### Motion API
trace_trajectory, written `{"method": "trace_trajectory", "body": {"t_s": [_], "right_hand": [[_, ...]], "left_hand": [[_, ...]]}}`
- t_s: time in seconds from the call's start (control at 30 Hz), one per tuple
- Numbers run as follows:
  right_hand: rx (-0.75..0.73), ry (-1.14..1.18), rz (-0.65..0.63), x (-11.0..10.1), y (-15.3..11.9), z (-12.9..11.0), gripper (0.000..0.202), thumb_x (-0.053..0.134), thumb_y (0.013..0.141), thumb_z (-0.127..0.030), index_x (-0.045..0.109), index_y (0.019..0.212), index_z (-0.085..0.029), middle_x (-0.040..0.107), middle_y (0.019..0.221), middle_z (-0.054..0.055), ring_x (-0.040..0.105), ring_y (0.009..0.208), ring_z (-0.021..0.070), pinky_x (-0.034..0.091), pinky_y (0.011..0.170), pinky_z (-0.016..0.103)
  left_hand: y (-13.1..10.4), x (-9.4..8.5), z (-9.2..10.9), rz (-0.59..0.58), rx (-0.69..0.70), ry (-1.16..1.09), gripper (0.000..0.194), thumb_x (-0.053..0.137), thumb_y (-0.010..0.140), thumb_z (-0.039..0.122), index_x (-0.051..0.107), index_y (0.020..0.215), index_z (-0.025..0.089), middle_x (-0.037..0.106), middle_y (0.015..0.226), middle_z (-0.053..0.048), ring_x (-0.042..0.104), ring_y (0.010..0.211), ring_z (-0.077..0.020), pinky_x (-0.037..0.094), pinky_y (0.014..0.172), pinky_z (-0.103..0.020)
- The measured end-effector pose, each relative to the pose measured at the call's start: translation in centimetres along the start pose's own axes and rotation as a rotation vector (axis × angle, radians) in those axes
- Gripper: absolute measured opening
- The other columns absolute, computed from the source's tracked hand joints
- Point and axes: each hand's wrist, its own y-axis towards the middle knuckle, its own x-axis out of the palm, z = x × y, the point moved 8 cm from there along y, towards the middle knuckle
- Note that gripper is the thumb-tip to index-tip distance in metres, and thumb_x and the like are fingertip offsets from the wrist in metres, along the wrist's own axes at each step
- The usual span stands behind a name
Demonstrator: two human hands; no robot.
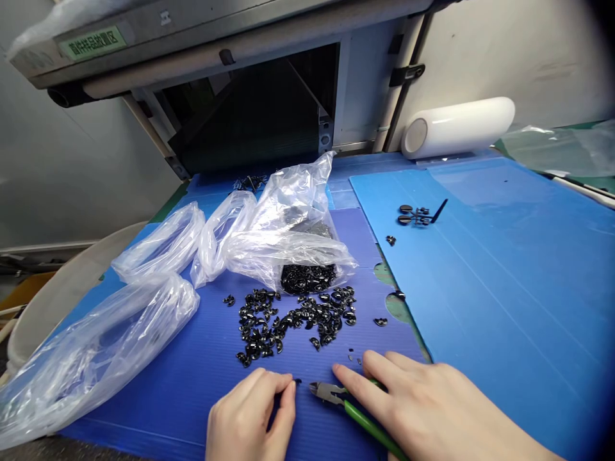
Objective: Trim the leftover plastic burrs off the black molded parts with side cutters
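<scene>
My left hand [252, 413] is closed in a pinch at the bottom centre, with a tiny black piece [298, 381] showing at its fingertips. To the right, my right hand [418, 397] is wrapped over green-handled cutters [368, 426], whose metal jaws point left towards my left hand. A spread of small glossy black parts [312, 317] lies on the blue mat beyond both hands. Behind them, a clear plastic bag [307, 275] holds many more black parts. Tiny black bits [355, 358] lie just beyond my right fingertips.
Crumpled clear bags [120, 333] cover the left side. A black branched piece [418, 216] lies on the lighter blue board [480, 269] at right. A white roll [459, 128] stands at the back right. A dark machine opening [259, 115] is behind the mat.
</scene>
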Motion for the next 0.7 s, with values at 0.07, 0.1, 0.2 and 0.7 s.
{"method": "trace_trajectory", "body": {"t_s": [0.07, 0.1, 0.2, 0.7], "right_hand": [[0.018, 0.023, -0.011, 0.5, 0.4, -0.2, 0.047, 0.049, 0.055, -0.013, 0.059, 0.101, -0.021, 0.061, 0.082, 0.003, 0.061, 0.067, 0.0207, 0.046, 0.05, 0.028], [0.023, 0.034, -0.018, 0.7, 0.6, -0.2, 0.046, 0.05, 0.055, -0.014, 0.059, 0.1, -0.021, 0.06, 0.08, 0.002, 0.06, 0.066, 0.0203, 0.045, 0.049, 0.028], [0.041, 0.042, -0.03, 1.3, 1.3, -0.2, 0.044, 0.054, 0.059, -0.018, 0.061, 0.102, -0.023, 0.06, 0.076, 0.0, 0.059, 0.062, 0.0195, 0.043, 0.045, 0.029], [0.006, 0.003, 0.027, 0.7, 1.9, -0.3, 0.046, 0.049, 0.056, -0.015, 0.064, 0.099, -0.02, 0.061, 0.075, 0.003, 0.059, 0.058, 0.0209, 0.049, 0.044, 0.031]], "left_hand": [[-0.6, 0.2, -0.7, 0.003, -0.088, 0.045, 0.02, 0.049, 0.089, 0.024, 0.057, 0.071, 0.021, 0.053, 0.058, 0.003, 0.042, 0.045, -0.0095, 0.032, 0.045, -0.021], [-0.8, 0.4, -0.9, -0.008, -0.114, 0.06, 0.022, 0.048, 0.089, 0.026, 0.056, 0.07, 0.021, 0.053, 0.058, 0.003, 0.043, 0.046, -0.0101, 0.033, 0.045, -0.021], [-0.9, 0.4, -1.1, -0.051, -0.12, 0.054, 0.02, 0.046, 0.09, 0.026, 0.055, 0.072, 0.022, 0.053, 0.061, 0.003, 0.047, 0.05, -0.0114, 0.035, 0.048, -0.021], [-0.2, 0.5, -0.8, -0.057, 0.0, 0.026, 0.014, 0.047, 0.091, 0.022, 0.058, 0.099, 0.026, 0.061, 0.076, 0.0, 0.06, 0.068, -0.015, 0.044, 0.062, -0.023]]}}
